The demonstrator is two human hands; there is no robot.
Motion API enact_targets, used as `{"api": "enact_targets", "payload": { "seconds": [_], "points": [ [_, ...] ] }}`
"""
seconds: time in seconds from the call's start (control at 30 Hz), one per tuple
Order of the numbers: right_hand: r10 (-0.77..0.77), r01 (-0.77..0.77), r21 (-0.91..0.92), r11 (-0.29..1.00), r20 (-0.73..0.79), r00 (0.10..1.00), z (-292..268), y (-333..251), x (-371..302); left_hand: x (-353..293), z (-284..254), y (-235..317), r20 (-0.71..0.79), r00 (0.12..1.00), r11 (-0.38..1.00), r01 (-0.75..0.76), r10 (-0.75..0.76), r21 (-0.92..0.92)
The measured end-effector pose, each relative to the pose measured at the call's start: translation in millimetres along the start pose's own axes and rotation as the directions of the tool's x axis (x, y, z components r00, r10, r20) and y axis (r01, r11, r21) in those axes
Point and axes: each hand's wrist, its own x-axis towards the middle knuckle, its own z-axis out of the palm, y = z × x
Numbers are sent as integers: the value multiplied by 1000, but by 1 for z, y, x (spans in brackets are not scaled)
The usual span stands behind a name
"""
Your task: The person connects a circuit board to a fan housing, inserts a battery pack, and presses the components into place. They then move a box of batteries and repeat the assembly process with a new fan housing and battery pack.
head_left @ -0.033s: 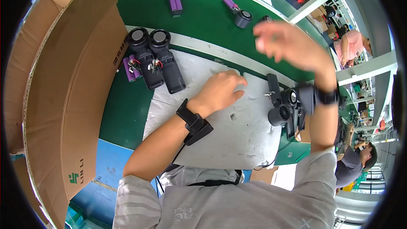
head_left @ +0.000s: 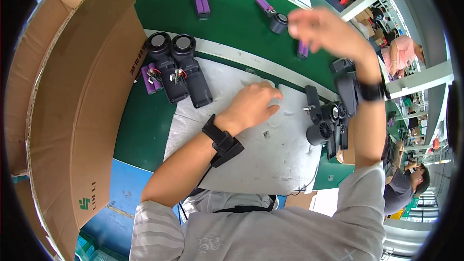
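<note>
My left hand [head_left: 250, 106] lies on a pale foam mat [head_left: 241, 164], fingers loosely stretched, thumb apart, nothing in it. Blurred by motion, my right hand [head_left: 328, 29] is raised over the green surface at the far right. Its fingers look apart, and I see nothing held. Just below them shows a purple battery pack [head_left: 302, 50], partly hidden. Close by stands a round black motor-like unit [head_left: 278, 23] with purple cells. Left of my left hand, two black handheld housings [head_left: 197, 84] with round silver-topped heads lie side by side, wires exposed, beside a purple battery pair [head_left: 151, 80].
A large open cardboard box [head_left: 96, 92] walls off the left side. At the mat's right edge sit several black housings [head_left: 319, 133], close to my right forearm. More units with purple cells [head_left: 202, 4] lie beyond the white rail [head_left: 232, 54]. Other people work at the right.
My right hand has moved slightly farther away, uncovering the purple battery pack beneath it. My left hand stays in place on the mat.
</note>
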Motion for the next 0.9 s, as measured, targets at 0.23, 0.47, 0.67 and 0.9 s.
{"api": "enact_targets", "payload": {
  "seconds": [0.23, 0.47, 0.67, 0.9],
  "points": [
    [-177, 105, -216, 971, -347, 921, -31, 94, 249, -3, 6, -7, -32, 999, 1000, 3, -4, -19],
    [-29, -158, -673, 722, -258, 966, 10, 157, 345, 3, 7, 2, 21, 999, 999, 33, -33, 39],
    [36, -299, -505, 810, -466, 884, 57, 106, 334, 1, 1, 0, 28, 996, 994, 83, -86, 69],
    [-231, 47, -500, 865, -314, 921, 41, 31, 211, 1, 13, 0, -97, 995, 999, -11, 8, -32]
  ]
}}
